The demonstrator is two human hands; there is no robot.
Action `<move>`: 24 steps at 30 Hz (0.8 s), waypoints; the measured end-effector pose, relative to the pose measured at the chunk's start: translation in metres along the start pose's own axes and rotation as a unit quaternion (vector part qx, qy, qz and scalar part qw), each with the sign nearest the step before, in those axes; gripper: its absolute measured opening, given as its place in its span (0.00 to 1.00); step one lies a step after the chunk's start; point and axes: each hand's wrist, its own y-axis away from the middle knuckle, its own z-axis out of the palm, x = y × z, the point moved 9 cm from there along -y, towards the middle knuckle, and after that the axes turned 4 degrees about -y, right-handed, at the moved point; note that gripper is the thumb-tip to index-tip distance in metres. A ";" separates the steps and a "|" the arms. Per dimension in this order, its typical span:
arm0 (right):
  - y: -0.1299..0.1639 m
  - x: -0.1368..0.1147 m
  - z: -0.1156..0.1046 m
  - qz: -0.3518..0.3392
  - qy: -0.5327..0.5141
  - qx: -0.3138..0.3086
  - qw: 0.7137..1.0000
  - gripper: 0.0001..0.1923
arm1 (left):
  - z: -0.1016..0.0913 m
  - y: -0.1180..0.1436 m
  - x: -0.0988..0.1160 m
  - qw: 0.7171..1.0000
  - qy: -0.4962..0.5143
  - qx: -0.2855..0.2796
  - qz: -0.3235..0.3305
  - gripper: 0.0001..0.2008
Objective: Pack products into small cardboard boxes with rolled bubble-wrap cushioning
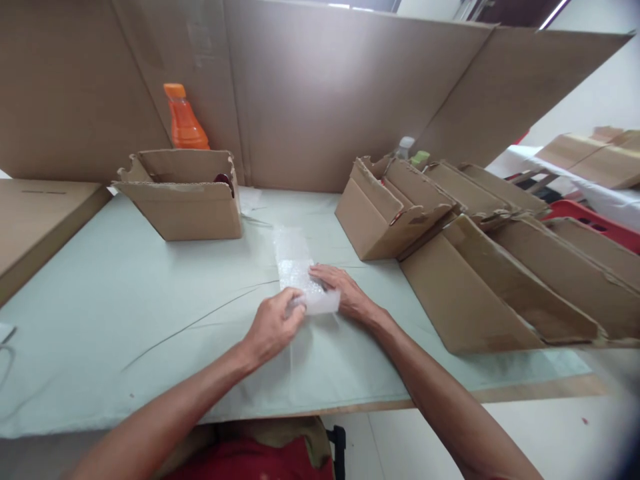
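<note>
A narrow strip of clear bubble wrap (294, 257) lies on the pale green tabletop, its near end folded or rolled up off the surface. My left hand (276, 318) pinches that near end between thumb and fingers. Across the strip's right side, my right hand (343, 288) rests with its fingers stretched out on the wrap. Part of its palm is hidden behind the raised end. Whether anything is inside the fold cannot be made out.
An open cardboard box (203, 210) stands at the back left, with an orange bottle (187, 123) behind it. Several open boxes (480, 293) crowd the right side. A flat carton (45, 213) is at far left. Tall cardboard panels (340, 100) wall the back.
</note>
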 end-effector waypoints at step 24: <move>-0.001 -0.055 0.012 -0.092 0.174 -0.077 0.977 0.12 | -0.012 -0.034 -0.008 0.978 -0.145 0.073 0.132 0.25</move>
